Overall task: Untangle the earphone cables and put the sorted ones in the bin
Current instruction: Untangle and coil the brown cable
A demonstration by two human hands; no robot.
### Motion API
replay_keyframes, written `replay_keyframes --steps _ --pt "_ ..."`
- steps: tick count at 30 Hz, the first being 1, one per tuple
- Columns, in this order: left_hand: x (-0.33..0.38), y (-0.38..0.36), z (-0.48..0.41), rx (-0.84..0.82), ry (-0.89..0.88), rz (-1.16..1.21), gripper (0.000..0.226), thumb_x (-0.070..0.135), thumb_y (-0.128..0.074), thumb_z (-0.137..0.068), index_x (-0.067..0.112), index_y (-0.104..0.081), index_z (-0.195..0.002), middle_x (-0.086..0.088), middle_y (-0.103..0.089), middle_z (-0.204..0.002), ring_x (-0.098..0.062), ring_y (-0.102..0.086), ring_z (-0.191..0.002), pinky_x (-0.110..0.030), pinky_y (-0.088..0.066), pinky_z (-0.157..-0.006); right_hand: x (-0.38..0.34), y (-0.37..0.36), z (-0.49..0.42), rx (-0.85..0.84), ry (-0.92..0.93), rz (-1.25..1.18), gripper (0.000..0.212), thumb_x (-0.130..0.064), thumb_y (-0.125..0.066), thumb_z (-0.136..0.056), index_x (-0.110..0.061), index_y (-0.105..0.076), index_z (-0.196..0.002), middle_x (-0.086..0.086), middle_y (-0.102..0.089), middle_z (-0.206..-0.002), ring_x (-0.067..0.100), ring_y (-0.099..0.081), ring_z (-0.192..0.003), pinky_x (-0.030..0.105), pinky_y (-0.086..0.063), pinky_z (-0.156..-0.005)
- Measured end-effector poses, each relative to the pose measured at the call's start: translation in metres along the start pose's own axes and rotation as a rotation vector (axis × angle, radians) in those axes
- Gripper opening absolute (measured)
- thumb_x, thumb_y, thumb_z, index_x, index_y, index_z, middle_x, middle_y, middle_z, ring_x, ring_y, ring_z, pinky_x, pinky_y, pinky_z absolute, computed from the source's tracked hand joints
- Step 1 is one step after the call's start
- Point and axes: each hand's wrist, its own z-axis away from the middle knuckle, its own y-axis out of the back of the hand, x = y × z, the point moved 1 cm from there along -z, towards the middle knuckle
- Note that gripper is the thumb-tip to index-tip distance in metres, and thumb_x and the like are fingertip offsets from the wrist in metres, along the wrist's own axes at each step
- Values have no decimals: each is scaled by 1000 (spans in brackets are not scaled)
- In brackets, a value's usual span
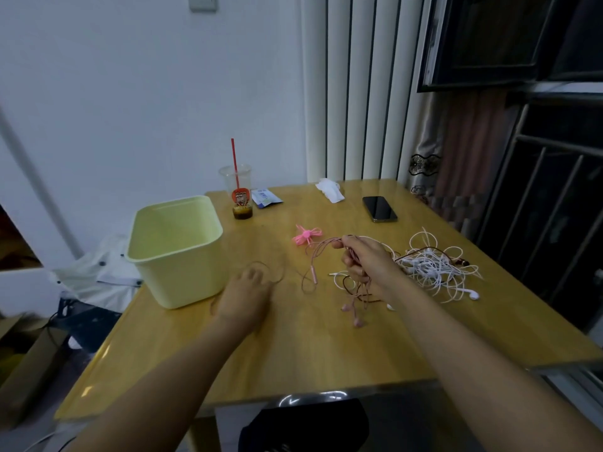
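Bin: we are seeing one pale yellow bin (176, 256) at the left, its bare inner walls showing.
Cup: one plastic cup (235, 181) standing behind it, holding one red straw (234, 158) and dark dregs.
Cables: one white tangle (430, 265) lying at the right.
Right hand (365, 259): gripping one pink earphone cable (315, 275).
Left hand (243, 298): blurring; we cannot tell its grip.

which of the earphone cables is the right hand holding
The pink earphone cable, gripped in the right hand with its earbuds dangling. The white tangle lies untouched on the table to the hand's right.
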Motion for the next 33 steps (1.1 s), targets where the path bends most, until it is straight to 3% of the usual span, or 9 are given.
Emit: replay_keyframes --steps 4,7,9,12,14,17,20,27,33 --pt "-21 1 -4 77 220 94 30 21 -44 -99 17 -53 -127 -7 -49 -124 -26 -44 -116 -33 -43 -93 -1 -4 -1 -49 -10 25 26 -20 -44 -103 -7 -65 -96 3 -53 -60 9 -34 -40 20 -21 -37" --pt "-7 12 -11 371 223 510 26 14 -52 -93 15 -56 -119 -5 -50 -119 -21 -45 -112 -31 -42 -92 3 -6 -2 -97 -27 46 29 -19 -42 -103 -6 -66 -95 4 -55 -62 10 -37 -43 21 -25 -38" --pt "9 23 -20 432 177 838 28 8 -48 -95 16 -56 -120 0 -54 -121 -15 -47 -114 -29 -40 -96 5 -6 -5 -121 -34 48 31 -16 -39 -102 -5 -67 -93 5 -55 -62 11 -38 -43 21 -26 -39" --pt "35 37 -32 301 116 1318 27 13 -40 -103 15 -58 -122 3 -62 -118 -8 -55 -111 -26 -44 -96 12 -6 -9 -179 -48 108 32 -15 -41 -100 -7 -70 -87 3 -55 -62 10 -39 -45 22 -26 -43" --pt "47 41 -38 164 72 1487 26 20 -41 -104 10 -63 -111 -1 -67 -98 -7 -62 -90 -26 -48 -83 19 -4 -12 -201 -65 152 26 -18 -48 -100 -11 -69 -86 1 -54 -62 10 -39 -47 23 -25 -45" --pt "58 25 -44 103 113 1372 27 41 -48 -99 21 -67 -95 2 -65 -83 -12 -60 -76 -33 -50 -69 29 1 -17 -142 -42 179 10 -21 -60 -96 -14 -67 -94 -1 -60 -67 9 -45 -52 22 -31 -47" --pt "59 5 -51 207 208 1323 24 42 -54 -96 25 -67 -86 2 -65 -79 -16 -61 -77 -40 -50 -72 37 7 -23 -64 -47 89 25 -19 -70 -89 -7 -63 -110 6 -71 -84 13 -60 -66 25 -48 -59" --pt "66 -15 -48 247 304 1558 21 24 -56 -98 16 -68 -82 10 -55 -65 3 -46 -54 -19 -37 -52 63 10 -19 64 39 160 11 -1 -56 -96 -3 -65 -101 6 -71 -85 10 -68 -70 19 -53 -63" --pt "65 -10 -42 321 239 1671 17 20 -68 -91 4 -75 -88 10 -64 -68 2 -53 -64 -14 -40 -60 67 9 -14 32 98 183 12 -4 -56 -97 -12 -65 -94 2 -72 -79 16 -66 -75 23 -53 -66"
